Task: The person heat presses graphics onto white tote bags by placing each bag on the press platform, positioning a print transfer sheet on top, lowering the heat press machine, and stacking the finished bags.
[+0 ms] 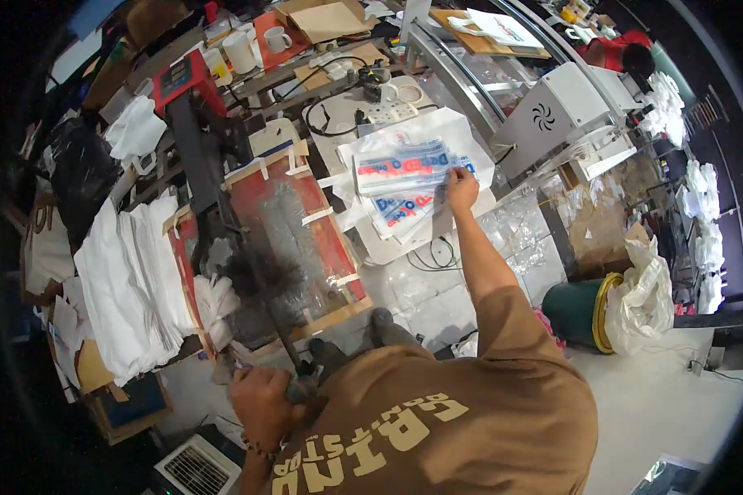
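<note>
My right hand (462, 191) is at the right edge of a stack of white plastic bags (400, 194) with blue and red print. Its fingers are closed on the top bag's edge. The stack lies on a pale board (384, 252). Low on the left, my left hand (260, 398) is curled at the near end of a long dark lever (268, 309), beside its rounded knob; the body side partly hides the grip. That lever runs up to a black machine arm (196, 140) with a red control box (188, 82). Below it lies a taped red-and-grey panel (285, 231).
Piled white sheets (128, 289) are at the left. White mugs (277, 39), cables and a power strip (390, 113) sit at the back. A white vented machine (545, 120) stands right, above a green bin (574, 312). A cable (437, 256) trails on the floor.
</note>
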Motion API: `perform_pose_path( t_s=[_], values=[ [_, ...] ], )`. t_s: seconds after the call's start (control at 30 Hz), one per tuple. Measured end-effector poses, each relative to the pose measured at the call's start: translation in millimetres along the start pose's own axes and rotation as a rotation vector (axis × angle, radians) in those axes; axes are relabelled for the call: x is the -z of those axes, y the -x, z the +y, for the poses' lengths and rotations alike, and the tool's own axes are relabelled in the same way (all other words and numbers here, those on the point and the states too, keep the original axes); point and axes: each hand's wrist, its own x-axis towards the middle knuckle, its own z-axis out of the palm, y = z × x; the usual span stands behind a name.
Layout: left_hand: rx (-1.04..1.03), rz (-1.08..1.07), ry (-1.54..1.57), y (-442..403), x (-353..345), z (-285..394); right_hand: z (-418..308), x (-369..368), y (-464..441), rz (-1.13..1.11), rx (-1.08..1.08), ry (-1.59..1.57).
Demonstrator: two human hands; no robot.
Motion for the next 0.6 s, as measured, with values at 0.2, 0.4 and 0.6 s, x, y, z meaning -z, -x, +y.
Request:
perform_pose_path(
  t_s=[0.2, 0.4, 0.6],
  values=[
    [-0.002, -0.096, -0.01, 1.9, 4.7, -0.2, -5.8, 3.8, -9.1, 0.103, 0.203, -0.04],
    [-0.021, -0.004, 0.037, 4.0, 32.7, 8.8, -86.0, 66.1, 4.3, -0.053, 0.25, -0.249],
    [-0.038, 0.043, -0.24, 79.1, 186.5, 54.3, -156.1, 163.2, 34.4, -0.206, 0.286, -0.255]
  ],
)
